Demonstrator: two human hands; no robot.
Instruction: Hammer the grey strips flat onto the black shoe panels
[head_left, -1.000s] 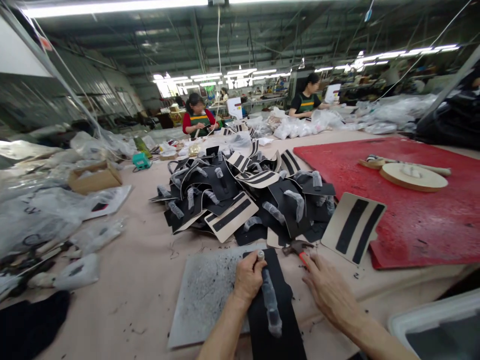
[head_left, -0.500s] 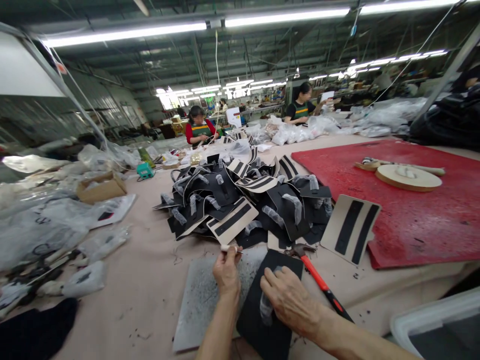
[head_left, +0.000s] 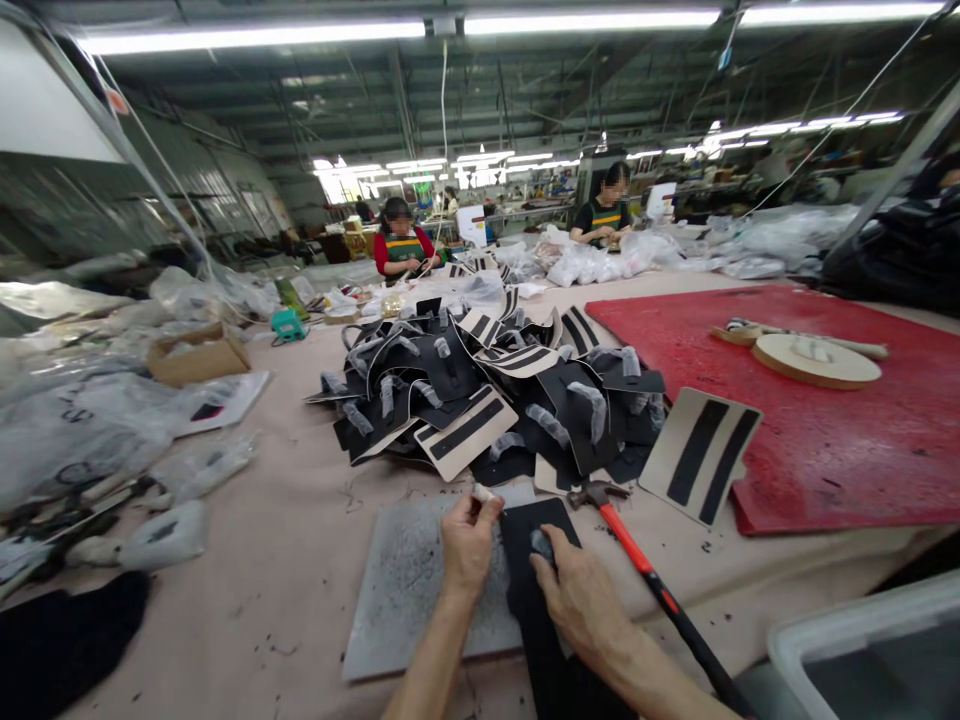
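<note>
My left hand point(head_left: 466, 548) is closed, thumb and fingers pinching a small white piece point(head_left: 484, 492) whose kind I cannot make out. My right hand point(head_left: 589, 590) grips a plastic-wrapped handle point(head_left: 541, 543) on a black panel point(head_left: 523, 565), which is tilted at the right edge of a speckled grey slab point(head_left: 409, 585). Part of the handle is hidden under my fingers. Just right of the panel lies a claw hammer point(head_left: 637, 555) with a red and black grip. Beyond both hands rises a heap of similar black panels point(head_left: 450, 375), some showing beige backs with black strips.
A beige panel with two black strips point(head_left: 691, 450) leans on the red mat point(head_left: 825, 450), which carries a round roll point(head_left: 816, 360). A clear plastic bin point(head_left: 787, 640) stands at lower right. Plastic bags point(head_left: 97, 430) crowd the left. Two co-workers sit across the table.
My left hand has moved slightly right with the white piece. My right hand has shifted the black panel rightward and turned it, uncovering more of the grey slab.
</note>
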